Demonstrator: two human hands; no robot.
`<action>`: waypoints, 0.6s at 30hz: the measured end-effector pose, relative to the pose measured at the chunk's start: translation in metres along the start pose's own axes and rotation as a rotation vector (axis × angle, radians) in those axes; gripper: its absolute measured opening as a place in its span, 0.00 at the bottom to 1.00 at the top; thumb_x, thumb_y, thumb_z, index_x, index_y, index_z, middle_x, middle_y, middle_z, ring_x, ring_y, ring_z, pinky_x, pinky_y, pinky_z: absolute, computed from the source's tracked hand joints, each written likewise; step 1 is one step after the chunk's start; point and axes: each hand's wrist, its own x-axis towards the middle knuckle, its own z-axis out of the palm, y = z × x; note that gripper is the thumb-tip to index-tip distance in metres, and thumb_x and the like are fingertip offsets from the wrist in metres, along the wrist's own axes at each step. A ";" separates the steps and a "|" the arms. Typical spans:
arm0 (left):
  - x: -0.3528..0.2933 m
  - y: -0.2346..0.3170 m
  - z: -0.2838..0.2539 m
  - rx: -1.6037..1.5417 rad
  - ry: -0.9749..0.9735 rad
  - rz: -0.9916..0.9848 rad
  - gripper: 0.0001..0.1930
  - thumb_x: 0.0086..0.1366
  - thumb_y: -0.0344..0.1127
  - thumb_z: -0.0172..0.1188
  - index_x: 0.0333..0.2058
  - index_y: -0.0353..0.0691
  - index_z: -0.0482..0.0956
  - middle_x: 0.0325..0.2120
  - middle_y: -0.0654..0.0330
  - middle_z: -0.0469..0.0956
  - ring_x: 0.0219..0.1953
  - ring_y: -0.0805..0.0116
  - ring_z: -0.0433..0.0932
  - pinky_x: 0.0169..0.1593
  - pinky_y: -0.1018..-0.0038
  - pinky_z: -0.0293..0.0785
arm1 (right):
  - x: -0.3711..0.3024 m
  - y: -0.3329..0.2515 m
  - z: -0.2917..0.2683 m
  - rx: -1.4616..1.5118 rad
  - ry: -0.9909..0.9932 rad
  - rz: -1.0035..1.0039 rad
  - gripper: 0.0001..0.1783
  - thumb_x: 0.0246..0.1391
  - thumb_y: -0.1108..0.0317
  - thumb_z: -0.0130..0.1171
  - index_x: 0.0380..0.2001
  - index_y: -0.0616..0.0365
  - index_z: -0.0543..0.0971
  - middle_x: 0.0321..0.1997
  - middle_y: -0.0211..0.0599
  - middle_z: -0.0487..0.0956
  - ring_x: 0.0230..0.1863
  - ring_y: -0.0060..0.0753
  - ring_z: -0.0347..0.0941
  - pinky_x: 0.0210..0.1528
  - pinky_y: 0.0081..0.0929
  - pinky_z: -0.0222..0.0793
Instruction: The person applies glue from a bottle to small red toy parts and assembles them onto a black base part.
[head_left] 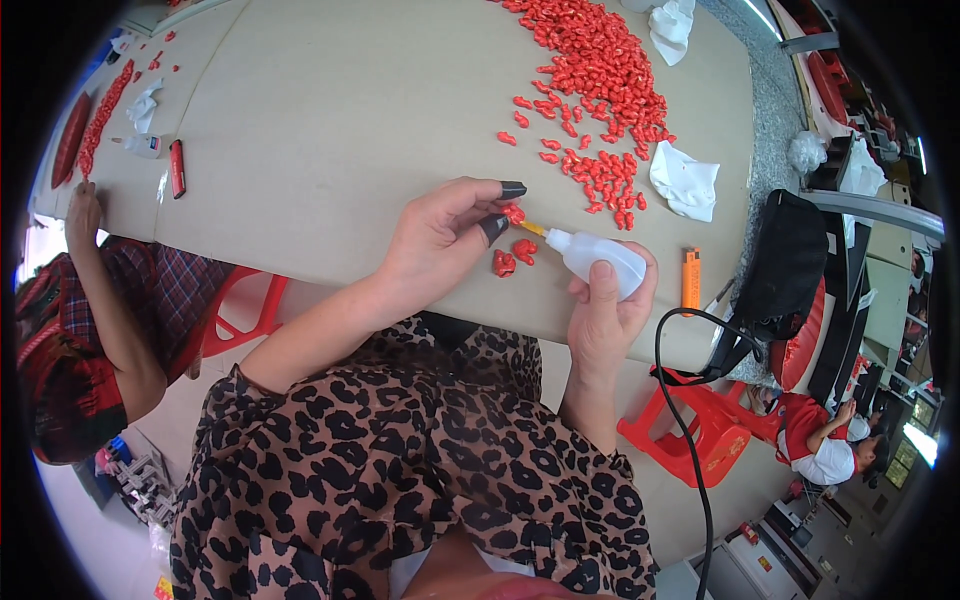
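Between the thumb and a finger of my left hand (440, 232), both tips wrapped in black, sits a small red knotted piece (514, 213). My right hand (612, 318) grips a white squeeze bottle (604, 263). Its yellowish nozzle (532, 228) reaches up to the red piece, and I cannot tell whether it touches. Just below, two more red pieces, a curled one (524, 250) and another (503, 263), lie on the table near its front edge.
A large heap of red pieces (600, 70) covers the far right of the table (300, 120). White tissues (686, 180) and an orange lighter (691, 278) lie on the right, beside a black bag (785, 265) with a cable. At left, a co-worker's hand (84, 215) is near another bottle (143, 146).
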 end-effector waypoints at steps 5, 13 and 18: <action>0.000 0.002 0.001 -0.007 -0.007 -0.015 0.14 0.53 0.17 0.48 0.40 0.32 0.68 0.34 0.59 0.69 0.38 0.74 0.71 0.43 0.81 0.69 | 0.001 0.002 0.001 0.001 0.005 -0.018 0.17 0.47 0.70 0.53 0.39 0.61 0.61 0.32 0.36 0.69 0.23 0.20 0.64 0.24 0.15 0.60; 0.001 0.000 0.001 -0.029 0.001 -0.017 0.14 0.53 0.17 0.48 0.40 0.32 0.68 0.34 0.59 0.69 0.38 0.74 0.71 0.43 0.80 0.69 | 0.002 0.004 0.001 -0.007 0.013 -0.051 0.18 0.47 0.70 0.53 0.40 0.61 0.60 0.31 0.35 0.69 0.22 0.20 0.63 0.23 0.15 0.58; 0.002 0.001 0.003 -0.026 0.005 -0.012 0.15 0.53 0.17 0.48 0.40 0.32 0.68 0.34 0.59 0.69 0.38 0.74 0.71 0.43 0.80 0.69 | 0.002 0.002 0.001 -0.015 0.041 -0.049 0.18 0.47 0.70 0.53 0.40 0.61 0.60 0.31 0.35 0.69 0.22 0.20 0.63 0.22 0.15 0.58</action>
